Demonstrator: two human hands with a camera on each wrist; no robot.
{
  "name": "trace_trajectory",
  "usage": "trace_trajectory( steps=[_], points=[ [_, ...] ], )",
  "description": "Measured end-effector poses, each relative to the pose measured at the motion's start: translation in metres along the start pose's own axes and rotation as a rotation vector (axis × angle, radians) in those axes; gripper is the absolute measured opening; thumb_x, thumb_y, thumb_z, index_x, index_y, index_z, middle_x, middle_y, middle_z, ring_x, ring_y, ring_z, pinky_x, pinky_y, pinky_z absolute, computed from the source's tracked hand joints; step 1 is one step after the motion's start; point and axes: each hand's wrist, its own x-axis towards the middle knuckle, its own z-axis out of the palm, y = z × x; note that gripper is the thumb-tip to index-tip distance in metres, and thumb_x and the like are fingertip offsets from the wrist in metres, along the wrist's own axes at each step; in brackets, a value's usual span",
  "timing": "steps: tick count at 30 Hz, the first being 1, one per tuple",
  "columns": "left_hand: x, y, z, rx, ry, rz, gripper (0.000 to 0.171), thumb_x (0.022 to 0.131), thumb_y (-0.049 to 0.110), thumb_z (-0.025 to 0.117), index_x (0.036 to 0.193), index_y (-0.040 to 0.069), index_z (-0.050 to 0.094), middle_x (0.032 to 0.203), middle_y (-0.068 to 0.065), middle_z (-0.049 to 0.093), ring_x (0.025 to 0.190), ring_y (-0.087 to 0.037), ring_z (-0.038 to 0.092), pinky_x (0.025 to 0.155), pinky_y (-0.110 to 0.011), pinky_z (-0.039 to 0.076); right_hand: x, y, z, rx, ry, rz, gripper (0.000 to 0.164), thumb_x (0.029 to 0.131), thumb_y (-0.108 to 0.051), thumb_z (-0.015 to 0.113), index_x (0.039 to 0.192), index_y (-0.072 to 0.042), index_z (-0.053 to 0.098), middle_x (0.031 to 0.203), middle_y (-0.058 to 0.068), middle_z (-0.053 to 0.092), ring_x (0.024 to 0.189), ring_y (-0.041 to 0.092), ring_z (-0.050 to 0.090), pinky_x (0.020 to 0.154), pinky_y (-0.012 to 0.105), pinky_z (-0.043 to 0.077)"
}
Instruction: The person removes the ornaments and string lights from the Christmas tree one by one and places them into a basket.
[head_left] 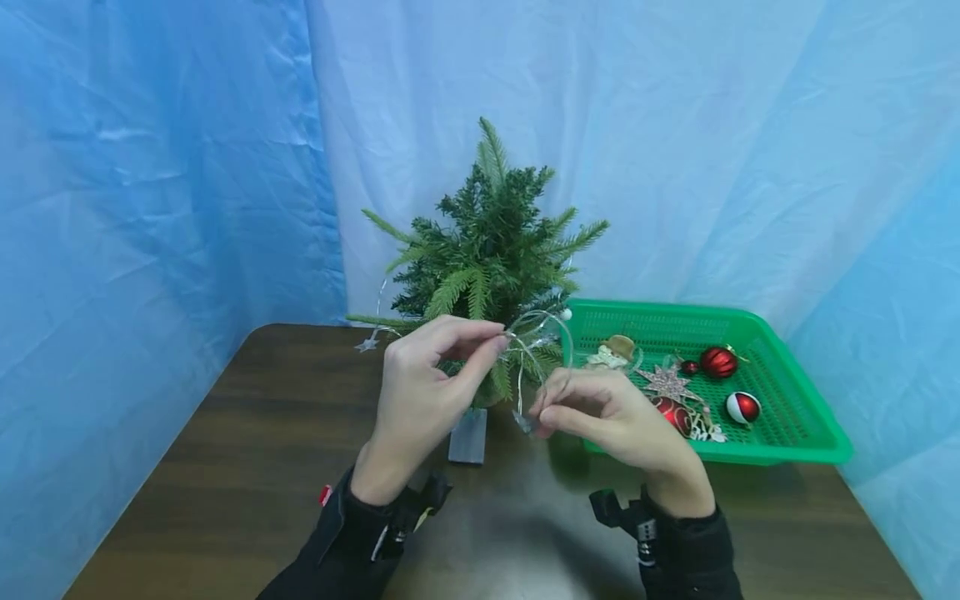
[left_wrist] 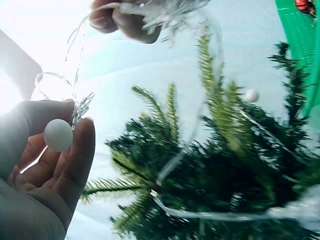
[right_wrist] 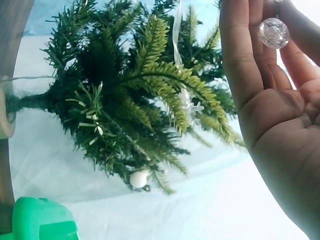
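In the head view a small artificial Christmas tree [head_left: 491, 242] stands on a grey block base [head_left: 468, 440]. My left hand [head_left: 423, 392] is in front of its lower branches, pinching the thin clear wire of a string of lights [head_left: 533, 312] between thumb and fingertips. Close up, the left wrist view has a clear plastic piece [left_wrist: 81, 111] at those fingertips and a white ball [left_wrist: 58, 135] beside them. Lower and to the right, my right hand [head_left: 607, 412] pinches another stretch of the string. A clear crackled ball [right_wrist: 274, 33] shows against its fingers.
On the right, a green basket [head_left: 817, 421] holds a glittery star [head_left: 666, 383], a red ball [head_left: 718, 362], a red-and-white ball [head_left: 743, 407] and a hatted figure [head_left: 611, 353]. A star light [head_left: 367, 343] hangs at the tree's left. Blue curtains [head_left: 600, 100] surround the dark table [head_left: 247, 467].
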Motion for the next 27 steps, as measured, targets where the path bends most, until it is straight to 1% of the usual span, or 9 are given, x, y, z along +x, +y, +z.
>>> trace_trajectory(
  steps=[4,8,11,13,15,18,21,24,27],
  points=[
    [-0.011,-0.003,-0.004,0.011,0.020,-0.008,0.012,0.091,0.008,0.077,0.103,0.007,0.078,0.091,0.001,0.073,0.076,-0.006,0.066,0.065,-0.026,0.054,-0.004,-0.002,-0.003,-0.011,0.050,0.087,0.019,0.104,0.007,0.048,0.112,0.001,0.064,0.109,0.016,0.068,0.094,0.029,0.071,0.081,0.044,0.059],
    [-0.021,-0.007,-0.009,0.020,0.037,-0.012,0.013,0.089,0.005,0.078,0.102,0.006,0.078,0.091,0.002,0.073,0.076,-0.008,0.065,0.065,-0.026,0.053,-0.007,-0.006,-0.006,-0.045,0.109,0.147,0.017,0.106,0.003,0.045,0.112,-0.001,0.060,0.114,0.014,0.069,0.107,0.028,0.068,0.089,0.039,0.057],
    [-0.028,-0.013,-0.012,0.025,0.034,-0.020,0.013,0.089,0.004,0.078,0.102,0.006,0.079,0.091,0.001,0.073,0.077,-0.009,0.065,0.067,-0.024,0.053,-0.007,-0.007,-0.007,-0.067,0.146,0.157,0.016,0.107,0.001,0.045,0.113,-0.001,0.059,0.108,0.013,0.070,0.109,0.028,0.067,0.086,0.035,0.057],
    [-0.033,-0.017,-0.015,0.047,0.037,-0.014,0.013,0.088,0.003,0.078,0.101,0.006,0.079,0.092,0.001,0.074,0.077,-0.009,0.066,0.068,-0.023,0.053,-0.006,-0.006,-0.007,-0.090,0.165,0.156,0.019,0.107,0.001,0.044,0.120,0.002,0.059,0.104,0.013,0.070,0.103,0.027,0.069,0.083,0.034,0.057],
    [-0.036,-0.022,-0.018,0.073,0.054,-0.002,0.013,0.087,0.002,0.079,0.100,0.006,0.080,0.092,0.000,0.074,0.079,-0.011,0.067,0.068,-0.022,0.051,-0.006,-0.005,-0.008,-0.134,0.187,0.170,0.026,0.107,0.000,0.045,0.130,0.002,0.058,0.098,0.012,0.071,0.096,0.025,0.070,0.075,0.031,0.056],
    [-0.038,-0.028,-0.022,0.121,0.069,0.018,0.014,0.086,0.003,0.080,0.100,0.005,0.080,0.094,0.000,0.075,0.082,-0.014,0.068,0.068,-0.022,0.049,-0.007,-0.004,-0.008,-0.235,0.223,0.199,0.037,0.106,-0.002,0.049,0.142,-0.003,0.055,0.092,0.006,0.073,0.087,0.022,0.072,0.073,0.029,0.055],
    [-0.038,-0.033,-0.023,0.155,0.055,0.014,0.014,0.088,0.006,0.079,0.102,0.005,0.080,0.095,0.000,0.076,0.085,-0.016,0.068,0.071,-0.023,0.048,-0.006,-0.004,-0.007,-0.356,0.271,0.210,0.038,0.104,-0.006,0.057,0.142,-0.008,0.059,0.094,0.003,0.073,0.085,0.018,0.072,0.073,0.029,0.056],
    [-0.038,-0.036,-0.024,0.190,0.027,-0.002,0.014,0.090,0.009,0.079,0.103,0.006,0.080,0.095,0.001,0.075,0.086,-0.015,0.067,0.072,-0.025,0.048,-0.005,-0.005,-0.004,-0.509,0.326,0.149,0.035,0.099,-0.006,0.066,0.134,-0.008,0.067,0.098,0.000,0.072,0.083,0.012,0.069,0.070,0.026,0.056],
    [-0.039,-0.037,-0.025,0.220,-0.003,-0.011,0.015,0.090,0.011,0.079,0.104,0.007,0.080,0.094,0.002,0.075,0.086,-0.013,0.066,0.071,-0.027,0.050,-0.002,-0.006,-0.003,-0.665,0.383,0.044,0.030,0.092,-0.003,0.073,0.122,-0.006,0.074,0.099,-0.002,0.071,0.087,0.011,0.065,0.071,0.022,0.054]
  ],
)
